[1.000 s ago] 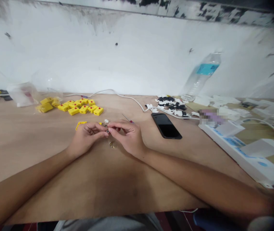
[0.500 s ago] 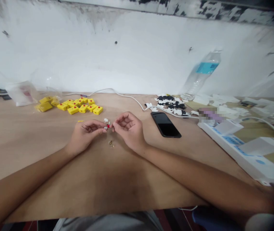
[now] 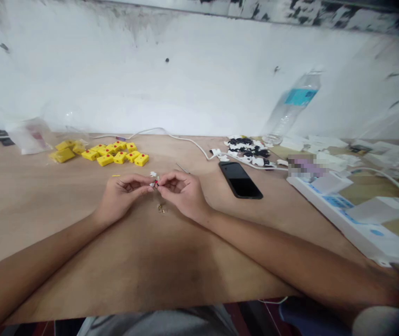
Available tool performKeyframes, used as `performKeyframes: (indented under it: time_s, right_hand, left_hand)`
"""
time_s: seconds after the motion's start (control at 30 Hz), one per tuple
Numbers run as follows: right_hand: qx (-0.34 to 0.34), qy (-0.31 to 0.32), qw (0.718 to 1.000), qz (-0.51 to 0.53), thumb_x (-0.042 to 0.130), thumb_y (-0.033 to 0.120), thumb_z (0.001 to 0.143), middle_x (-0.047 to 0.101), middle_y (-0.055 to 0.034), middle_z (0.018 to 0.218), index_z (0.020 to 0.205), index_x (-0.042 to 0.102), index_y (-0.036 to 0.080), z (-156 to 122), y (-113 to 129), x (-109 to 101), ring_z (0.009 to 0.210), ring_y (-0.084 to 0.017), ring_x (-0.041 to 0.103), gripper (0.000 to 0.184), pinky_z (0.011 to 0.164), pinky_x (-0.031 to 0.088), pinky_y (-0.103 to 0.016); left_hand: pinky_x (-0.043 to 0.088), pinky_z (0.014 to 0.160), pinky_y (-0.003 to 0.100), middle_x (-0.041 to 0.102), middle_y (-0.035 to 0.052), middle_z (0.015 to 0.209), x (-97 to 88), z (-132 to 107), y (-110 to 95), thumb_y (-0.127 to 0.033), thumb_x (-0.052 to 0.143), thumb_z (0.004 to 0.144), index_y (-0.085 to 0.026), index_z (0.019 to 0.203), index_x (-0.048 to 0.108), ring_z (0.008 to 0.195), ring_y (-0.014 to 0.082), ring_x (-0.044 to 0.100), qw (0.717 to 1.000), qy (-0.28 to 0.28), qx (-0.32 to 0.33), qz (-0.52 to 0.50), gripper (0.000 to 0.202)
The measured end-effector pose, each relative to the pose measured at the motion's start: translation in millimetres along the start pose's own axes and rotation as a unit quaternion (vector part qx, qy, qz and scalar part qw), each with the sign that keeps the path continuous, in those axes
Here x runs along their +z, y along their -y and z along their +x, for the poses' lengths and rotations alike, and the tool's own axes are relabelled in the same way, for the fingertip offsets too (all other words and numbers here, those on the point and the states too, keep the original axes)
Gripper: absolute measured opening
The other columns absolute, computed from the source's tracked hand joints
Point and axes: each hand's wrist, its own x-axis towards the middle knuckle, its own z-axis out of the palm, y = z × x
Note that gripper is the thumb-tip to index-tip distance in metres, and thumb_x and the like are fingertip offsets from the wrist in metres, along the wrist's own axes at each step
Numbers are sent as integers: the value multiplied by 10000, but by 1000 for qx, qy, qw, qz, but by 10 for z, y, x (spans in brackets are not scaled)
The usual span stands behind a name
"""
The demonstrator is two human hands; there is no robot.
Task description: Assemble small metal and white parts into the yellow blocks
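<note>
Above the middle of the table, my left hand (image 3: 124, 193) pinches a small red-and-white part (image 3: 155, 183) between thumb and fingertips. My right hand (image 3: 183, 191) comes in from the other side, its thumb and index finger closed at that same part; whether they grip it or something tinier is hidden. A small white piece (image 3: 153, 174) lies just beyond the fingertips. Nearer to me, below the hands, rests a little heap of brass-coloured bits (image 3: 160, 208). Behind my right hand a thin metal rod (image 3: 181, 167) shows in part.
Several yellow blocks with red dots (image 3: 118, 153) lie at the back left beside a plastic bag (image 3: 31, 135). To the right are a black phone (image 3: 240, 179), black and white pieces (image 3: 248, 149), a leaning bottle (image 3: 294, 107), a white cable (image 3: 185, 138) and a power strip (image 3: 353, 219).
My right hand has moved slightly left and down, its fingertips closing in on the red-and-white part. The thin rod behind it has come into view. My left hand stays nearly still.
</note>
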Motion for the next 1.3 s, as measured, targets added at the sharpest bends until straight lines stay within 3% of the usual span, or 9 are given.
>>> performKeyframes:
  time_s: [0.2, 0.47, 0.73, 1.03, 1.2, 1.3]
  right_hand:
    - [8, -9, 1000, 6, 759, 227, 764, 751, -22, 845, 795, 733, 201, 4, -14, -3, 812, -143, 703, 48, 799, 572, -283]
    - [58, -11, 997, 46, 816, 271, 708, 758, -25, 834, 779, 697, 192, -5, 30, 22, 792, -149, 720, 159, 811, 601, -300]
    - [52, -14, 998, 40, 835, 264, 697, 749, -16, 783, 764, 696, 195, 8, 27, 5, 727, -140, 711, 168, 737, 597, -280]
    - [60, 15, 996, 63, 861, 309, 678, 756, -8, 793, 747, 683, 196, 20, 23, -10, 759, -159, 730, 222, 797, 602, -313]
    - [31, -22, 999, -25, 726, 382, 827, 739, -27, 795, 802, 707, 185, 132, 1, -98, 751, -155, 690, 199, 746, 560, -300]
    - [-55, -42, 983, -167, 608, 285, 908, 710, -38, 806, 851, 701, 172, 242, -82, -231, 748, -148, 647, 158, 713, 519, -282]
  left_hand:
    - [612, 811, 305, 805, 48, 891, 2, -2, 13, -282, 835, 722, -198, 839, 789, 818, 198, 749, 1000, -5, 5, -13, 150]
    - [611, 742, 286, 800, 40, 849, 4, -4, 18, -316, 837, 732, -212, 830, 793, 770, 192, 747, 1000, 0, 9, -12, 150]
    - [602, 721, 268, 798, 37, 834, -1, -13, 18, -303, 836, 728, -208, 825, 795, 753, 180, 737, 1000, -2, 21, 9, 142]
    - [600, 687, 279, 792, 46, 814, 9, -18, 3, -343, 813, 749, -195, 826, 787, 726, 187, 729, 999, 6, 28, 27, 169]
    - [596, 725, 289, 791, 43, 845, 3, -1, -6, -355, 820, 745, -205, 854, 784, 753, 186, 720, 1000, -15, 1, 23, 189]
    - [589, 758, 291, 788, 46, 879, -8, 13, 16, -379, 831, 732, -202, 869, 780, 776, 182, 710, 999, -40, -29, 4, 229]
